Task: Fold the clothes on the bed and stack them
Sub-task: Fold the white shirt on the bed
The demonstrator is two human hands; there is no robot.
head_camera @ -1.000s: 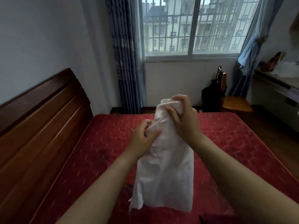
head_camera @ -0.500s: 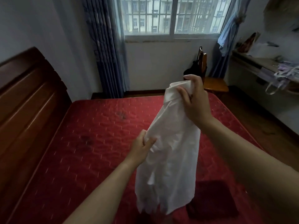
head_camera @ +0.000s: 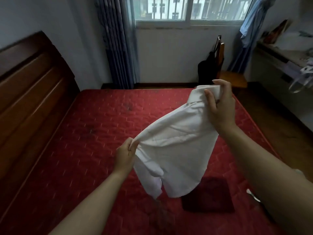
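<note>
Your R hand (head_camera: 220, 107) is up high over the far-right part of the bed (head_camera: 94, 136). Its fingers and thumb are curled round the collar end of the shirt (head_camera: 176, 150), thumb on the near face, fingertips over the top edge. Your L hand (head_camera: 124, 155) sits lower and nearer you, approx. mid-frame, pinching a bunched bit of the shirt's edge btw. thumb and fingers. Both hands grip the shirt.

The shirt is white and held off the bed. It's stretched on a slant from R hand down to L hand, w/ the rest hanging loose below in two lobes. Can't tell if the hem touches the bed.

Under the hanging part, on the near-right of the bed, lies a dark red cloth (head_camera: 211, 195), flat, roughly rectangular, looks folded. A small white scrap (head_camera: 252, 195) shows just beside your R forearm; can't tell what it is.

The bed cover is red, quilted, w/ a few dark marks. A wooden headboard (head_camera: 30, 99) runs along the left.

Far side: curtain (head_camera: 118, 48), barred window (head_camera: 186, 9), chair (head_camera: 232, 78) w/ a black bag (head_camera: 206, 72) against it. A blue garment (head_camera: 250, 21) hangs right of the window. A worktop (head_camera: 277, 55) lines the right wall; the items on it are too blurred to name.
</note>
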